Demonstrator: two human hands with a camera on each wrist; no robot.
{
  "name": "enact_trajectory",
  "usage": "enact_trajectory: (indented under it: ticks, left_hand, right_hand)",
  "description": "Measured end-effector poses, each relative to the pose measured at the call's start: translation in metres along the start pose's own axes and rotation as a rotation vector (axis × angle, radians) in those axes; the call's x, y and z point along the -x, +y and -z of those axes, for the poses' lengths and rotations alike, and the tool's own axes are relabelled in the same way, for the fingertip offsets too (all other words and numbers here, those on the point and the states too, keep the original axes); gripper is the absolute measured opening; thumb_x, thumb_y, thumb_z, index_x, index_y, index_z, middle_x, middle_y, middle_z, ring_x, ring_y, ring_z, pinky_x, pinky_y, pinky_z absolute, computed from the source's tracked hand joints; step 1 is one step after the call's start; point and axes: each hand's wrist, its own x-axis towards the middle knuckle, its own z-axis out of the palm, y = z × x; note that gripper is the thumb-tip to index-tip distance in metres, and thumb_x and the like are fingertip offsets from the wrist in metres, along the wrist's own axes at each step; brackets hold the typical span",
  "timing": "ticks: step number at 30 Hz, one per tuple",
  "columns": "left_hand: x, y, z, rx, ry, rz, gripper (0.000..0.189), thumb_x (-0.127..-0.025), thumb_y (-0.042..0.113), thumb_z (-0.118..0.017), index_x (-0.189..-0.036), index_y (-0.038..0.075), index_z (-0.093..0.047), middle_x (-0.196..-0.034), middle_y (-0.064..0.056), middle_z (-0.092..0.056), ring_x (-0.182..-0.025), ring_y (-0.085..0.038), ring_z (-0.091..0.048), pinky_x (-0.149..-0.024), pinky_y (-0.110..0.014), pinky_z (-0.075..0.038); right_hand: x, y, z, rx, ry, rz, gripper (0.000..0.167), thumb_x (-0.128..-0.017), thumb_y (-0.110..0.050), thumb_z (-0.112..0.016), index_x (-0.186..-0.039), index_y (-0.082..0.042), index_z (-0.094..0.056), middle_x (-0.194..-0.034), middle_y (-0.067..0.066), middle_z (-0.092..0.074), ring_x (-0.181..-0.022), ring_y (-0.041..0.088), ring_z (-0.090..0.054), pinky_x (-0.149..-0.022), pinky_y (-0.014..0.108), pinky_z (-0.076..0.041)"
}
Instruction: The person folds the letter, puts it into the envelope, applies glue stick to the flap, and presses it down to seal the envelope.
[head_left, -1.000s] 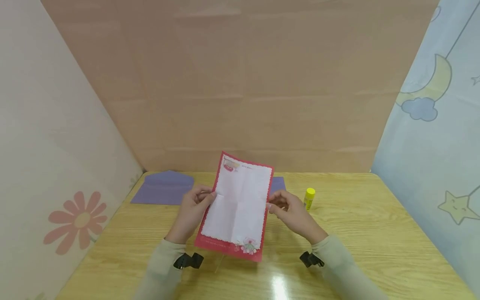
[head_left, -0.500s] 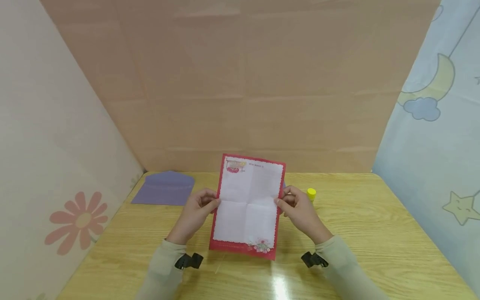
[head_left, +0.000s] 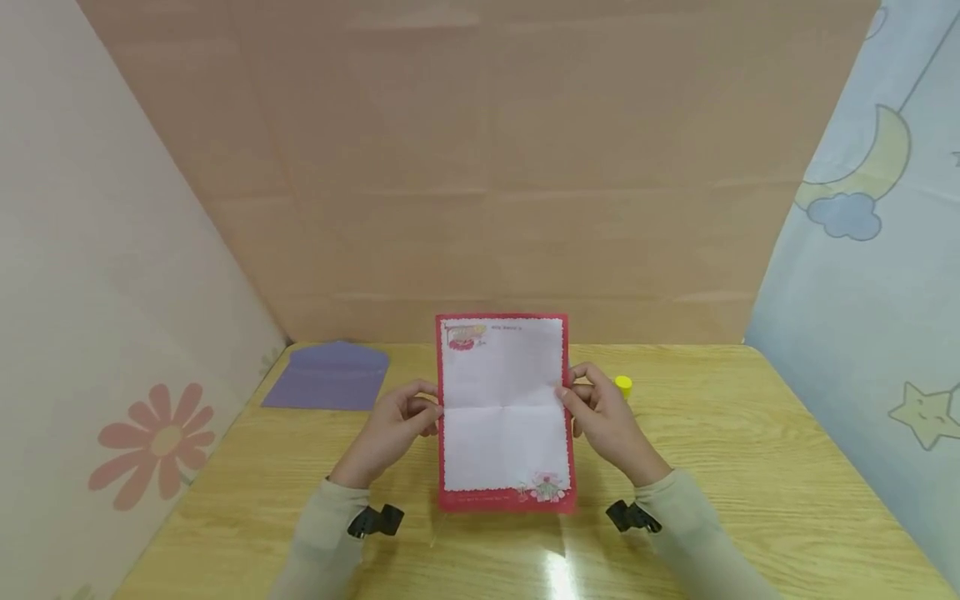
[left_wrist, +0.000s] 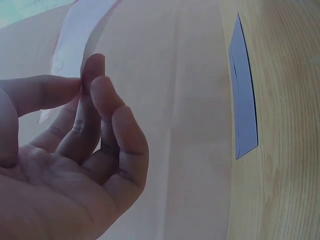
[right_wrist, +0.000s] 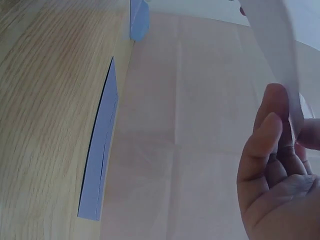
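A sheet of letter paper [head_left: 502,450] with a red border faces me, held up over the table. Its white middle carries crossed fold creases, a small picture at the upper left and flowers at the lower right. My left hand [head_left: 392,429] pinches the left edge between thumb and fingers; in the left wrist view, thumb and fingertip meet on the paper [left_wrist: 80,45]. On the opposite edge, my right hand [head_left: 607,421] pinches the sheet slightly higher. The right wrist view shows this paper [right_wrist: 280,45] edge-on between thumb and fingers.
A purple envelope [head_left: 330,379] with its flap raised lies at the table's back left. Another purple envelope [right_wrist: 97,150] shows in the right wrist view, hidden behind the sheet from the head. A glue stick [head_left: 623,385] with a yellow cap stands behind my right hand.
The sheet has turned from a tilt to nearly upright and shifted right, now facing me squarely. My right hand has moved slightly right and up; the glue stick is now mostly covered.
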Motion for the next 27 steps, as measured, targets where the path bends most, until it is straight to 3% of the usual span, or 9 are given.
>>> enact_trajectory:
  ticks: [5, 11, 14, 18, 21, 27]
  left_hand:
    - [-0.002, 0.003, -0.001, 0.004, -0.028, -0.022, 0.020, -0.101, 0.013, -0.059, -0.119, 0.005, -0.062, -0.093, -0.008, -0.069, -0.086, -0.029, -0.063, -0.081, -0.038, -0.054]
    - [-0.004, 0.004, -0.001, 0.043, -0.023, -0.056, 0.014, -0.102, 0.009, -0.055, -0.110, 0.002, -0.065, -0.090, -0.008, -0.063, -0.082, -0.022, -0.058, -0.081, -0.037, -0.055]
    - [-0.004, 0.003, -0.001, 0.067, -0.027, -0.057, 0.015, -0.103, 0.009, -0.053, -0.107, 0.002, -0.066, -0.091, -0.009, -0.062, -0.082, -0.023, -0.059, -0.081, -0.038, -0.055]
    - [-0.004, 0.002, -0.002, 0.079, -0.021, -0.053, 0.017, -0.104, 0.009, -0.052, -0.107, 0.004, -0.068, -0.092, -0.007, -0.063, -0.084, -0.023, -0.060, -0.082, -0.038, -0.054]
    - [-0.005, 0.002, -0.002, 0.088, -0.006, -0.050, 0.021, -0.104, 0.007, -0.051, -0.108, 0.005, -0.071, -0.093, -0.005, -0.063, -0.085, -0.025, -0.059, -0.082, -0.036, -0.052]
    - [-0.005, 0.004, -0.003, 0.072, 0.019, -0.016, 0.025, -0.104, 0.008, -0.050, -0.111, 0.006, -0.074, -0.091, -0.006, -0.063, -0.087, -0.034, -0.058, -0.084, -0.039, -0.052]
  right_hand:
    - [0.000, -0.004, 0.001, -0.024, -0.012, 0.026, 0.020, -0.104, -0.019, -0.055, -0.111, -0.004, -0.044, -0.059, 0.008, -0.047, -0.044, 0.019, -0.043, -0.048, 0.033, -0.049]
    - [0.001, -0.004, 0.004, -0.019, -0.044, 0.051, 0.016, -0.104, -0.015, -0.054, -0.111, -0.003, -0.045, -0.061, 0.014, -0.051, -0.046, 0.038, -0.046, -0.047, 0.041, -0.049]
    - [0.001, -0.002, 0.007, -0.014, -0.076, 0.074, 0.018, -0.104, -0.010, -0.052, -0.119, -0.001, -0.048, -0.066, 0.016, -0.054, -0.047, 0.040, -0.047, -0.047, 0.040, -0.051]
    - [0.001, 0.000, 0.010, -0.027, -0.112, 0.091, 0.016, -0.106, -0.007, -0.046, -0.119, 0.002, -0.047, -0.084, 0.016, -0.061, -0.052, 0.027, -0.054, -0.049, 0.036, -0.051]
    - [0.002, 0.003, 0.010, -0.023, -0.113, 0.112, 0.009, -0.107, -0.004, -0.042, -0.108, 0.003, -0.047, -0.093, 0.014, -0.058, -0.060, 0.018, -0.052, -0.052, 0.031, -0.050]
    - [0.002, 0.003, 0.010, 0.024, -0.082, 0.063, 0.012, -0.103, 0.001, -0.045, -0.104, 0.000, -0.057, -0.092, 0.013, -0.057, -0.063, 0.032, -0.049, -0.051, 0.037, -0.051]
